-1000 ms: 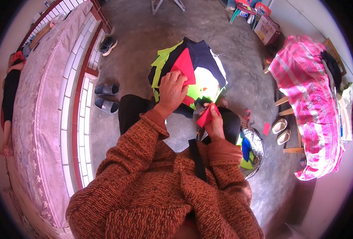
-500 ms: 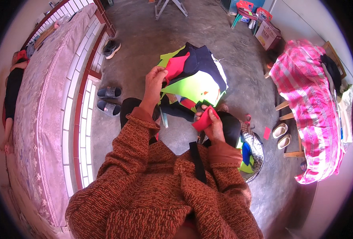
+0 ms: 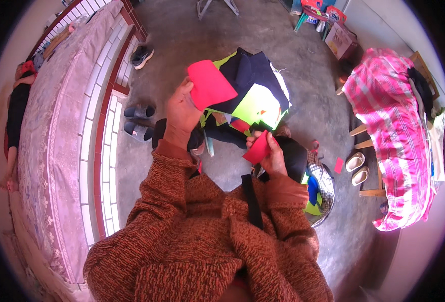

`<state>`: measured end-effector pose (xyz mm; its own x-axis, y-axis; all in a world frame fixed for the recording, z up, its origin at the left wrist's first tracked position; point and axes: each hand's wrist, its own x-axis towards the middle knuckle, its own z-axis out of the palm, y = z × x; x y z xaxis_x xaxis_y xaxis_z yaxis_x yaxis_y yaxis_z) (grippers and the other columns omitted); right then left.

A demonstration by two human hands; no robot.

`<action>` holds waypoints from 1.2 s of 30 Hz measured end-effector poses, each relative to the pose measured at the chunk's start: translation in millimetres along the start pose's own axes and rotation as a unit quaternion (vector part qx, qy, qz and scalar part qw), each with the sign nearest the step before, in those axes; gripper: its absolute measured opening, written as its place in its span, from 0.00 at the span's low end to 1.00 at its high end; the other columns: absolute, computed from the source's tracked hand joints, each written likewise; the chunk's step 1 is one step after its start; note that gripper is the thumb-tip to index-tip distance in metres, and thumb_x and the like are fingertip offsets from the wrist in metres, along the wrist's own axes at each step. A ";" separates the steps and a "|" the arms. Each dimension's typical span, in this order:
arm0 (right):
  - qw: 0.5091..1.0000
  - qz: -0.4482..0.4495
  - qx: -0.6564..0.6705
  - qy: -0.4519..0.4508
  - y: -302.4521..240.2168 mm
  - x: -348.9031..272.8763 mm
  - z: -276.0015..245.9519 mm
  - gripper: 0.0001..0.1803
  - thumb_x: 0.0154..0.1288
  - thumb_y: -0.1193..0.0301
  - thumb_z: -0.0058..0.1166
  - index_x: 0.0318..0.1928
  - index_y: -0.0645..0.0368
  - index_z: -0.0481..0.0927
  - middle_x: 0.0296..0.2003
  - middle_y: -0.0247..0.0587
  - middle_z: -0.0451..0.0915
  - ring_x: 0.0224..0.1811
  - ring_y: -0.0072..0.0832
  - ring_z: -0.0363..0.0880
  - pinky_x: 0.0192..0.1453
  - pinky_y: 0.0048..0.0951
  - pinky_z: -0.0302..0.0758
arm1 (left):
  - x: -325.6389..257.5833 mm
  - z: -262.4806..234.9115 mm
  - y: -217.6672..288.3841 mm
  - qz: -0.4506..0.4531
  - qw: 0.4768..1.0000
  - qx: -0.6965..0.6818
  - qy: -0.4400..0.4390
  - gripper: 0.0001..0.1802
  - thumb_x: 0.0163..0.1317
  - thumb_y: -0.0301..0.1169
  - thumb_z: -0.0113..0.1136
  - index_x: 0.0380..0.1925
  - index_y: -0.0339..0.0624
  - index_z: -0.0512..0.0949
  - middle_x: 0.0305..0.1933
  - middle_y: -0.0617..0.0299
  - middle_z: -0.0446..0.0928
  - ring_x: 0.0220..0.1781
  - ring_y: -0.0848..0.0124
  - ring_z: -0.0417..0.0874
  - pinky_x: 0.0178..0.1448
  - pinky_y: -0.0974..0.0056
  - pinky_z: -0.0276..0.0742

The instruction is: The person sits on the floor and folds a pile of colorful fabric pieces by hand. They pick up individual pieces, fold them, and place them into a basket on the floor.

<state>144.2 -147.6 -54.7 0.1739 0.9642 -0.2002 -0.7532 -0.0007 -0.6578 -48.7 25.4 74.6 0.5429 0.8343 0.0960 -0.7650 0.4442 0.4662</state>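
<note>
a bright pink-red fabric piece [image 3: 210,84] is held up by the left hand [image 3: 181,113], pinched along its lower edge and raised clear of the lap, while a smaller red fabric piece [image 3: 257,148] is gripped in the closed right hand [image 3: 272,153], lower and nearer the body; the two hands are kept apart, each clamped on its own piece. just beyond the hands, a pile of cut fabric [image 3: 250,95] in navy, lime green and red is spread over the lap and knees, so it may be judged that only a couple of pieces have been picked out and most of the stack is left to be gone through. a metal basin [image 3: 325,194] with blue and yellow-green scraps in it is seen on the concrete floor [image 3: 303,75] just beside the right leg, and a small red scrap [image 3: 338,165] lies on the floor near it. further out, a pair of pale shoes [image 3: 357,168] is set by a wooden bench draped with a pink striped cloth [image 3: 393,131], grey sandals [image 3: 138,121] and a dark shoe [image 3: 142,55] lie to the left by a tiled step, and a long bed [image 3: 51,131] with a patterned cover runs along the left. nothing is seen between the hands and the pile; the loose overlapping pieces may hide those beneath.
</note>
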 end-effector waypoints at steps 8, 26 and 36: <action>0.993 0.044 0.089 -0.069 -2.7 -1.5 4.5 0.39 0.70 0.41 0.28 0.65 0.62 0.59 0.57 0.54 0.70 0.57 0.44 0.72 0.59 0.49 0.71 | -24.9 1.8 -80.2 -0.149 0.988 0.013 -0.038 0.14 0.66 0.30 0.43 0.49 0.39 0.70 0.50 0.55 0.75 0.53 0.62 0.76 0.59 0.55 0.70; 0.985 -0.064 0.158 0.042 2.0 1.0 -7.8 0.28 0.63 0.75 0.54 0.62 0.63 0.62 0.58 0.49 0.70 0.61 0.41 0.70 0.66 0.47 0.67 | -52.7 -41.0 -122.7 -0.258 0.958 0.119 0.035 0.07 0.64 0.27 0.50 0.41 0.41 0.72 0.44 0.60 0.76 0.47 0.68 0.79 0.52 0.60 0.77; 0.975 -0.103 0.181 0.078 7.5 10.8 -24.0 0.21 0.66 0.75 0.50 0.59 0.65 0.66 0.55 0.48 0.73 0.58 0.41 0.73 0.62 0.47 0.71 | -40.2 -28.3 -99.7 0.020 0.828 0.560 -0.014 0.08 0.60 0.27 0.58 0.37 0.40 0.71 0.34 0.64 0.75 0.35 0.74 0.78 0.37 0.70 0.74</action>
<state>155.7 -143.6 -79.3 0.4186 0.8818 -0.2172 -0.8617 0.3102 -0.4015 -4.0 -43.1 -0.6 0.5448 0.8263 0.1431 0.0095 -0.1767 0.9842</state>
